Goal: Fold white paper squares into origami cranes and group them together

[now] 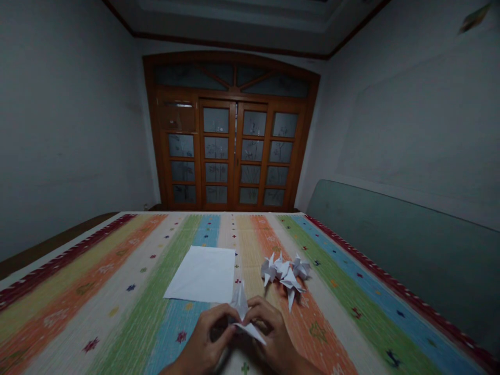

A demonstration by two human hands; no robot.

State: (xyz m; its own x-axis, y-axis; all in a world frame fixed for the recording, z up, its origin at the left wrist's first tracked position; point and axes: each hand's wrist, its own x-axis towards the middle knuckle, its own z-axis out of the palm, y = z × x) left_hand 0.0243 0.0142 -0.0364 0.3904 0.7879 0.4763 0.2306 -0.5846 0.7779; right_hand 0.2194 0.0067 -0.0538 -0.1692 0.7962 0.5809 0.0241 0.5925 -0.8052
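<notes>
Between my two hands is a piece of folded white paper (239,300), with one pointed flap standing up and another pointing toward the lower right. My left hand (209,333) pinches its left side between thumb and fingers. On the other side, my right hand (271,328) grips the paper with its fingers bent over the fold. Just beyond my left hand lies a flat stack or sheet of white paper (203,273). Several folded white paper shapes with pointed tips (287,273) sit in a cluster past my right hand.
A striped, multicoloured cloth (128,312) covers the table. Along the right side runs a pale green panel (390,234), perhaps a bench back. Wooden doors with glass panes (234,151) stand at the far end, between plain walls.
</notes>
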